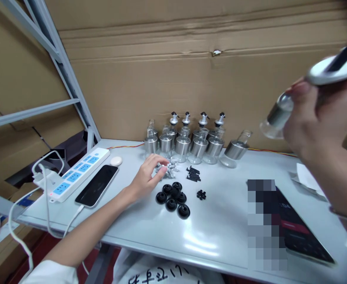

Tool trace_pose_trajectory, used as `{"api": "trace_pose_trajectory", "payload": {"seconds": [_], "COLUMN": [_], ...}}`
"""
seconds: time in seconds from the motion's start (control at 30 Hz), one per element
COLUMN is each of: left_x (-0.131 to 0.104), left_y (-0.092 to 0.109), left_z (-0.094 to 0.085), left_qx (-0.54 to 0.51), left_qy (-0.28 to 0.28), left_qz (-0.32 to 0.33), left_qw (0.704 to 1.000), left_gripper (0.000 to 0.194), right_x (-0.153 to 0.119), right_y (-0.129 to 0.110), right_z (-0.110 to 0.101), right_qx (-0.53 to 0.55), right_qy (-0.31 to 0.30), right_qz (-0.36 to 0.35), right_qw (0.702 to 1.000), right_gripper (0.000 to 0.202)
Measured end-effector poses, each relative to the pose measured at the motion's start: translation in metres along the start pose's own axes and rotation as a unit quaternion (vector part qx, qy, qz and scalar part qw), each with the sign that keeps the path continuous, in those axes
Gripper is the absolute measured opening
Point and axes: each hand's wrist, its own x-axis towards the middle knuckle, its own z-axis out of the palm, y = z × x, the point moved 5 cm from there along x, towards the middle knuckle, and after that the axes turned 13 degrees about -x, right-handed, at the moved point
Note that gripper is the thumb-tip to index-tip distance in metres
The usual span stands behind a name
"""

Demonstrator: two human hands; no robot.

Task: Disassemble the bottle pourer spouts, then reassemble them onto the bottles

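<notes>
My left hand (149, 175) reaches over a pile of small silvery-grey parts (171, 169), thumb and fingers apart. At the upper right, my right hand (318, 106) is raised and wrapped round a bottle with a metal band (279, 112), tilted and partly hidden by the fingers. A white disc (336, 69) with a dark strip across it shows above that hand; how it is held is unclear. Several black round caps (171, 204), thin black pieces (193, 174) and tiny black parts (201, 195) lie to the right of and below my left hand.
Several glass bottles with metal bands (182, 145) stand along the back, some with pourer tops (203, 119). A power strip (80, 173), phone (97, 185) and round white object (116, 161) lie left. A tablet (300, 228) lies right. Cardboard (161, 79) rises behind.
</notes>
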Motion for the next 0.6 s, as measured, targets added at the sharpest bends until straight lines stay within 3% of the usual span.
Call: {"api": "trace_pose_trajectory", "payload": {"seconds": [0.07, 0.13, 0.2, 0.37, 0.6], "left_x": [0.003, 0.006, 0.009, 0.011, 0.012], "left_y": [0.01, 0.021, 0.033, 0.046, 0.044], "left_z": [0.003, 0.008, 0.016, 0.031, 0.03], "left_qx": [-0.053, -0.131, -0.188, -0.244, -0.15], "left_qy": [0.009, 0.003, -0.022, -0.054, -0.068], "left_qz": [-0.041, -0.097, -0.133, -0.209, -0.201], "left_qw": [0.998, 0.987, 0.973, 0.945, 0.966], "left_gripper": [0.027, 0.042, 0.055, 0.047, 0.031], "right_x": [-0.018, -0.043, -0.068, -0.105, -0.111], "right_y": [-0.038, -0.076, -0.102, -0.13, -0.127], "right_z": [-0.016, -0.02, -0.018, -0.014, -0.013], "right_qx": [-0.047, -0.017, 0.021, 0.059, 0.063], "right_qy": [0.02, -0.012, -0.075, -0.166, -0.163], "right_qz": [-0.126, -0.294, -0.392, -0.442, -0.415], "right_qw": [0.991, 0.955, 0.917, 0.879, 0.893], "right_gripper": [0.038, 0.028, 0.022, 0.017, 0.024]}}
